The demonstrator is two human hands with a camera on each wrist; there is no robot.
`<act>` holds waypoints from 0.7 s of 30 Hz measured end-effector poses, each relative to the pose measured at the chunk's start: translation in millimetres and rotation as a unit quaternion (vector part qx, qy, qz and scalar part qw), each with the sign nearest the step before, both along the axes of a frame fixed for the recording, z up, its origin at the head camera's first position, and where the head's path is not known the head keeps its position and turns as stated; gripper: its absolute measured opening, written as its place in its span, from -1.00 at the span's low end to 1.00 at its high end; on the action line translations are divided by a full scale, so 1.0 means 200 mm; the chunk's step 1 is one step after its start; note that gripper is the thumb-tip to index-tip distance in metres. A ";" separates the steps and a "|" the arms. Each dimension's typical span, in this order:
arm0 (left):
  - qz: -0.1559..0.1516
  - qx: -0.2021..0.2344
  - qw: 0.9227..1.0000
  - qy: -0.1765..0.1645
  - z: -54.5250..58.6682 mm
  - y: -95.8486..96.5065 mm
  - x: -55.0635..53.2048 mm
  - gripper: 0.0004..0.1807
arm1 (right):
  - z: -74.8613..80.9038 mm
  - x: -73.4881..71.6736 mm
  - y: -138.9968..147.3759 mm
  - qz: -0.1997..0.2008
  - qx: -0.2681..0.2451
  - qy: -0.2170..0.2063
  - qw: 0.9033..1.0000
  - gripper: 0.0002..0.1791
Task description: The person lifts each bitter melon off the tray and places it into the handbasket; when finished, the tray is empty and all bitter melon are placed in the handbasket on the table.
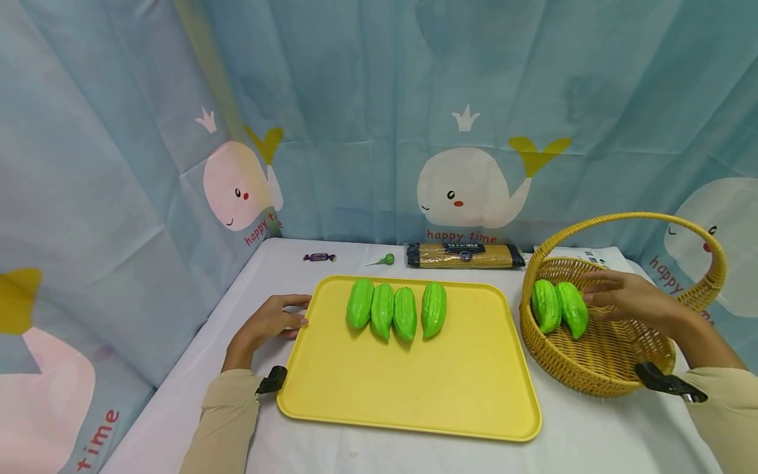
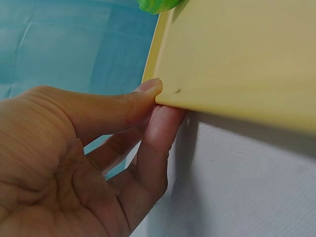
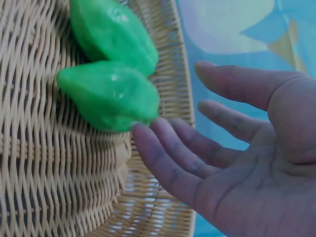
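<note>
With thumb and forefinger my left hand point(image 1: 274, 320) pinches the left rim of a yellow tray point(image 1: 408, 388), the thumb on top in the left wrist view. Several bright green, ridged toy-like bitter melons point(image 1: 381, 309) lie in a row along the tray's far side, the rightmost set slightly apart. On the right stands a wicker basket point(image 1: 598, 342) with an arched handle. Inside it two more green bitter melons point(image 3: 111, 96) lie side by side. My right hand point(image 1: 628, 299) is over the basket, fingers spread and holding nothing, fingertips close to the nearer melon; whether they touch it I cannot tell.
Behind the tray lie a purple wrapped candy point(image 1: 319, 257), a green lollipop point(image 1: 386, 259) and a pack of spaghetti point(image 1: 464, 255). The basket's handle point(image 1: 633, 216) rises above the right forearm. A blue whale-print curtain point(image 1: 355, 131) hangs behind the white table.
</note>
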State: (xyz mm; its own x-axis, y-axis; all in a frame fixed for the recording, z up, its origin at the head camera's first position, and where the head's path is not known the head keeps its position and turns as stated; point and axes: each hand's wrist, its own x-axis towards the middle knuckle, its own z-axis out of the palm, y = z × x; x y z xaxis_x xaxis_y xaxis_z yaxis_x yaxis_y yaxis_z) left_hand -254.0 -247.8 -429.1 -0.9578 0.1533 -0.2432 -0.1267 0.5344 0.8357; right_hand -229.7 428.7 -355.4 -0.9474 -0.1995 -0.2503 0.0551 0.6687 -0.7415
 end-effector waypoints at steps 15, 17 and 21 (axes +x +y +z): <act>0.001 0.000 1.000 -0.005 0.00 0.01 0.00 -0.35 | 0.07 0.20 -0.20 -0.010 -0.023 0.077 0.997 -0.26; 0.002 -0.001 1.000 -0.006 0.00 0.01 0.00 -0.34 | 0.08 0.23 -0.23 -0.004 -0.038 0.088 0.995 -0.32; 0.005 -0.006 1.000 -0.008 0.01 0.01 0.00 -0.33 | 0.08 0.27 -0.31 0.001 -0.071 0.103 0.992 -0.43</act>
State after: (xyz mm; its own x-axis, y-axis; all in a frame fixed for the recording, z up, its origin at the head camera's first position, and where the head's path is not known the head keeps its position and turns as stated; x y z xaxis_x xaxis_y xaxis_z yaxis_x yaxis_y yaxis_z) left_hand -253.8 -245.7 -428.0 -0.9554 0.1402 -0.2600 -0.1453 0.5431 0.8270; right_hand -176.6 367.5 -338.5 -0.9751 -0.2209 -0.0202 -0.1091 0.5568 -0.8234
